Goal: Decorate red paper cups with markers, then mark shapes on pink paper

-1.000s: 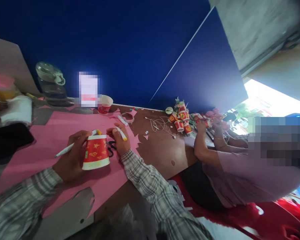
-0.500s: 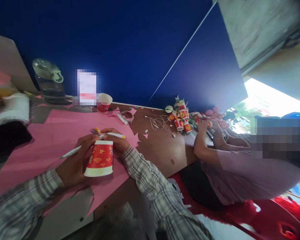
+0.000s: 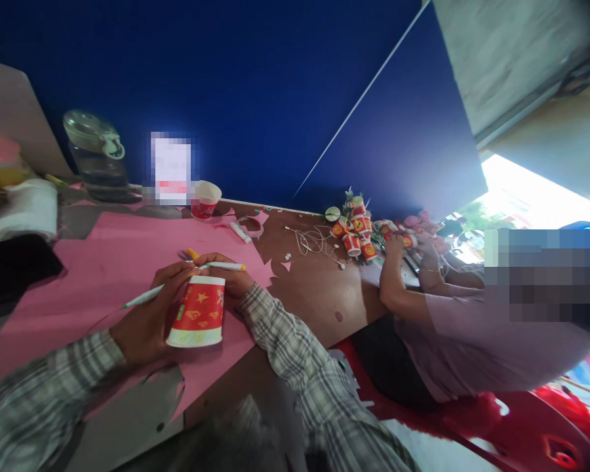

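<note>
A red paper cup (image 3: 200,309) with gold stars and cloud patterns is between my hands, above pink paper. Its pale lower band carries yellowish marks. My left hand (image 3: 147,321) is closed round the cup's left side; a white marker with a green tip (image 3: 146,297) sticks out leftward from between its fingers. At the cup's far end, my right hand (image 3: 233,280) is closed on a white marker with a yellow end (image 3: 229,266), touching the cup's right side. Just beyond the fingers shows a small orange piece (image 3: 191,253). The fingertips are partly hidden behind the cup.
Pink paper (image 3: 122,252) covers the table before me. A water bottle (image 3: 96,157), another red cup (image 3: 206,200), a dark phone-like object (image 3: 19,269) and white earphones (image 3: 312,242) lie around. At right, a person (image 3: 452,341) works by several red cups (image 3: 358,229).
The cup has shifted very slightly to the right and turned a little in my hands. The person at right has moved a red cup slightly.
</note>
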A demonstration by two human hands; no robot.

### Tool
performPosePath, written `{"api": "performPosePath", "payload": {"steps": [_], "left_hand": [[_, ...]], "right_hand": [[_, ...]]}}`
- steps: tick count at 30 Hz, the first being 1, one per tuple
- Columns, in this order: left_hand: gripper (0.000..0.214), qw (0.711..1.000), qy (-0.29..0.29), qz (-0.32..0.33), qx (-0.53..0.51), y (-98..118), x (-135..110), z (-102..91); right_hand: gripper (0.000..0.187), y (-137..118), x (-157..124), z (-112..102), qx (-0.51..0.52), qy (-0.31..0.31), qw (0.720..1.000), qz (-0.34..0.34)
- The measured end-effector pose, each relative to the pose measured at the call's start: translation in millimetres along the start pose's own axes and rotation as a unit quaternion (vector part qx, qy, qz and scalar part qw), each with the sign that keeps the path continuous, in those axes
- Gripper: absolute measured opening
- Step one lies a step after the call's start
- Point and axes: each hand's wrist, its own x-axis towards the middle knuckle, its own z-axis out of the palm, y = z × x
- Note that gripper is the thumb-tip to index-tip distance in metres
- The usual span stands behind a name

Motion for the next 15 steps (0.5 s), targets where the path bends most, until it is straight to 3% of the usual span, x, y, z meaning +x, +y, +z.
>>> {"api": "performPosePath", "payload": {"steps": [5,11,15], "left_hand": [[0.101,1.000,0.001,0.002,-0.002,2,2,-1.3],[0.100,0.999,0.034,0.019,0.017,3,10,-1.7],[0.096,0.997,0.075,-0.022,0.013,-2,15,-4.2]], "right_hand": [[0.026,3,5,1,-0.002,0.048,0.997,-0.053],[0.024,-14,10,-4,0.047,0.164,0.952,-0.253],[0.023,-29,-2,-2,0.013,0.151,0.923,-0.354]]}}
